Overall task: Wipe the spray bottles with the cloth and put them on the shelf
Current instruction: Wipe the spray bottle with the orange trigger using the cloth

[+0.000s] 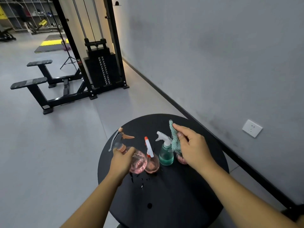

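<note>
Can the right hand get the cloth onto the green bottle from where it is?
Probably yes. The right hand holds the cloth right beside the green bottle, with nothing between them; they may already touch.

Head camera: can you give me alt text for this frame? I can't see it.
The left hand grips a pink spray bottle while the right hand holds a green cloth, above a round black table with more spray bottles.

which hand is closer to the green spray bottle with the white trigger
Right. The right hand, gripping the teal cloth, is right beside the green spray bottle. The left hand holds the round pink spray bottle further left.
</note>
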A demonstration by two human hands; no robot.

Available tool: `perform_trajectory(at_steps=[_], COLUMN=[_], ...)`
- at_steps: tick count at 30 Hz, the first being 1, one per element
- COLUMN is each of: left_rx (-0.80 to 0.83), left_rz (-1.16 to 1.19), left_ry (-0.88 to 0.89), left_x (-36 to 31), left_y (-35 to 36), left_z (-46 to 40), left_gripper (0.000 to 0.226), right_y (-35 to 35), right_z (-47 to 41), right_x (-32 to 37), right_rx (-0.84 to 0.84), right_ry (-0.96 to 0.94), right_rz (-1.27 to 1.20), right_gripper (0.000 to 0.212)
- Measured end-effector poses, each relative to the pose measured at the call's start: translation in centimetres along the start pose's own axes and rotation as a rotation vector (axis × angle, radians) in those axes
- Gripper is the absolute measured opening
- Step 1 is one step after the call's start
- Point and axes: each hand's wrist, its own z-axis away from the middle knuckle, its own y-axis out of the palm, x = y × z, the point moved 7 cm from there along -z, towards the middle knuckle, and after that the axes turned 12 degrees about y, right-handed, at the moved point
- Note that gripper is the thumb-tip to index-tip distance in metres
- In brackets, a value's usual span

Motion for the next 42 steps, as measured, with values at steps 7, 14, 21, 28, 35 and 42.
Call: perform_trajectory(at_steps=[7, 14, 21, 28, 35, 42], left_rx=[-0.078, -0.165, -0.242, -0.231, -0.187, -0.183], left_rz=[-0.183, -0.252, -0.238, -0.327, -0.300, -0.159], left_ry=[0.042, -0.014, -0.057, -0.064, -0.079, -0.324], left_x=[1.9, 6.1, 8.0, 8.2, 9.1, 12.4], left_y=[0.4, 0.0, 1.6, 2.5, 2.2, 3.4], left_z=[-0.8, -2.7, -2.8, -3.4, -3.1, 1.8], left_gripper=[0.017, 0.040, 0.055, 0.069, 0.093, 0.065], right_y=[0.6, 1.5, 1.5, 1.5, 1.8, 1.5], right_z=[0.0, 0.0, -0.3, -0.6, -0.5, -0.5], right_x=[-0.5, -0.7, -1.3, -1.7, -1.5, -1.2], right_rx=[-0.004, -0.012, -0.008, -0.011, -0.006, -0.021], right_ry=[-0.015, -0.061, -0.063, -0.054, -0.063, -0.084], right_rz=[0.037, 0.150, 0.131, 0.157, 0.158, 0.166], right_gripper=[0.039, 0.039, 0.039, 0.039, 0.038, 0.040])
